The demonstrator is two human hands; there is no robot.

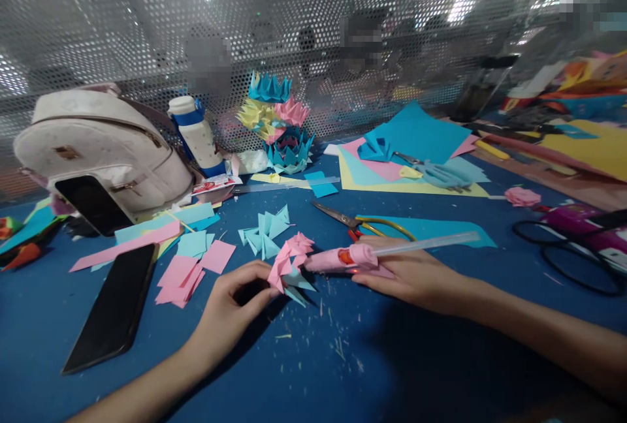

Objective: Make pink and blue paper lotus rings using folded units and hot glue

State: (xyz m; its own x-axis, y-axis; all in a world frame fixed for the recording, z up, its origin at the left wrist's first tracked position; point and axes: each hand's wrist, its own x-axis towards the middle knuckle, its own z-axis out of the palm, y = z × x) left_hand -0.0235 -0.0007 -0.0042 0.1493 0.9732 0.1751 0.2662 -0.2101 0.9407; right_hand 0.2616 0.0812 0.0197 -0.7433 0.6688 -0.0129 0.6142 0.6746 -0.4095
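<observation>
My left hand [245, 296] pinches a folded paper piece [294, 260], pink on top with light blue points below. In my right hand [406, 273] is a pink hot glue gun [343, 258], a clear glue stick [431, 242] jutting from its back. The gun's nozzle end points left and meets the pink folds; whether it touches them I cannot tell. Just behind the pink piece lies a light blue group of folded paper points [265, 232]. Scissors with yellow handles [362, 220] rest behind the glue gun, beside a blue paper sheet [441, 230].
Pink paper squares [179, 279] and a black phone [115, 309] lie on the left. Behind stand a white backpack [98, 142], a bottle [196, 136] and a paper flower stack [274, 119]. Coloured sheets [416, 132] lie at the back right, a black cable [563, 256] at right.
</observation>
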